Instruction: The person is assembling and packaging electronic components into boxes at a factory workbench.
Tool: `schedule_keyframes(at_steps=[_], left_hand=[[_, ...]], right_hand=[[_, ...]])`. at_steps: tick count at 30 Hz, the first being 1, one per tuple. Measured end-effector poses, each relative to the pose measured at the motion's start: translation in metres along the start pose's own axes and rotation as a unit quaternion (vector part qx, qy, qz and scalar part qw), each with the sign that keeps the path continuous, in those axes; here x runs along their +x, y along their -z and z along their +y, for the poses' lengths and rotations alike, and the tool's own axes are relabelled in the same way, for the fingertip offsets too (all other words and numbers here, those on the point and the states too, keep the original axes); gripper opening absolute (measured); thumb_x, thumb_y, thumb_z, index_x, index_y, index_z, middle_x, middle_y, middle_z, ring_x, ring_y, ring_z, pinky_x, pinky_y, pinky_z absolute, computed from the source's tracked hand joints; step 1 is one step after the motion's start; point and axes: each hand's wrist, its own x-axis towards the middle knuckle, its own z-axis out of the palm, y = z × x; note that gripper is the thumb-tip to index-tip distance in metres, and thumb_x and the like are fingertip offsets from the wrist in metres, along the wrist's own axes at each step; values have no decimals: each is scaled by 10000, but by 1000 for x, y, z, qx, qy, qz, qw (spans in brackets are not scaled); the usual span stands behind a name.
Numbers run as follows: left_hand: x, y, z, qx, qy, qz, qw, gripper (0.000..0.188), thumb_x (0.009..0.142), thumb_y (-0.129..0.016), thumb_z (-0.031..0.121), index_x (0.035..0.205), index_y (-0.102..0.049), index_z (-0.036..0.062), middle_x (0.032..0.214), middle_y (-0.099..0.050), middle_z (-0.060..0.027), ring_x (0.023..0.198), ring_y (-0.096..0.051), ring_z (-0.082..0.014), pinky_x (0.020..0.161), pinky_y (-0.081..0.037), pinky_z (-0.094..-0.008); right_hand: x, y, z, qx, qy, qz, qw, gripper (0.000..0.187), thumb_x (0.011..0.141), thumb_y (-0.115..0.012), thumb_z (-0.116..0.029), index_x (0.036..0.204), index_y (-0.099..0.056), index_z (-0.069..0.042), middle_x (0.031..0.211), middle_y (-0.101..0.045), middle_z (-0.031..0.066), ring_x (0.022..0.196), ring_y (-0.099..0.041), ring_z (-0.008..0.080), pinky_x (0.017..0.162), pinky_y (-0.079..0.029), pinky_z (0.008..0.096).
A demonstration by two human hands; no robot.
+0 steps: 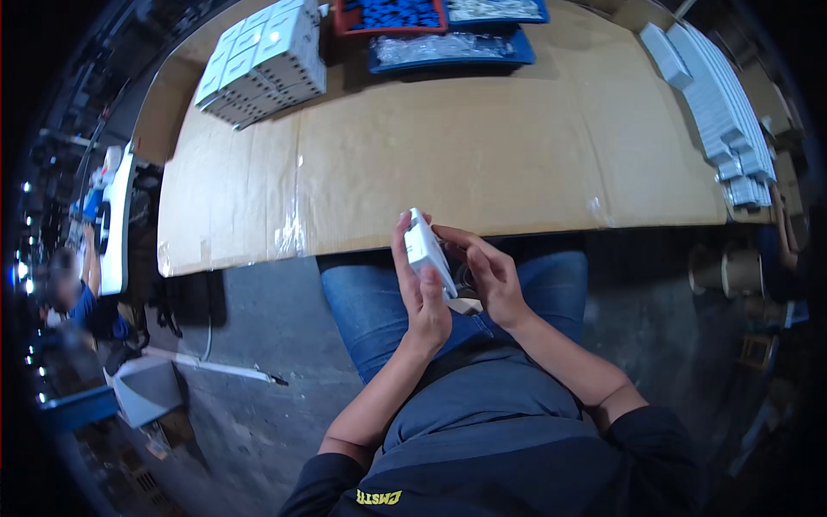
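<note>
A small white box (425, 248) is tilted up above my lap, just off the near edge of the table. My left hand (422, 297) grips it, with the fingers along its left side and the thumb across its face. Below the box a pale flap-like piece (465, 305) shows, and whether it belongs to the box I cannot tell. My right hand (493, 277) is close on the box's right side, its fingers loosely bent and apart. The index fingertip reaches up to the box's edge. Part of the space between the hand and box is dark and hard to make out.
A cardboard-covered table (448, 155) spreads ahead. White boxes (263, 60) are stacked at its far left. A red bin of blue parts (392, 15) and a blue tray of clear packets (452, 49) stand at the back. White flat boxes (719, 103) line the right. A person (86, 297) works at left.
</note>
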Motion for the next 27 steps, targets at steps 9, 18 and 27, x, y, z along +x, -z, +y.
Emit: schedule_keyframes(at_steps=[9,18,27], left_hand=[[-8,-3,-13,49,-55,-66,995,919,996,-476,688,1601,-236,39,1523,-390,-241,1441,-392,-340,1185,-310,-481],[-10,5,-19,118,-54,-66,989,926,983,-565,569,1629,-180,28,1595,-328,-247,1464,-375,-332,1197,-316,-466],[-5,6,-20,168,-88,-49,981,1036,936,-563,640,1575,-232,-105,1431,-440,-262,1332,-452,-344,1136,-341,-458]], right_hand=[[-6,20,38,421,-343,-64,837,485,1052,-552,-513,1257,-644,-83,1139,-699,31,1046,-664,144,914,-535,357],[-2,18,33,370,-374,-39,850,515,1044,-576,-501,1272,-627,-42,1138,-694,55,1002,-683,172,908,-547,376],[-4,-10,-21,172,-243,64,952,487,1042,-669,-288,1383,-538,34,1200,-675,104,1108,-638,140,947,-529,289]])
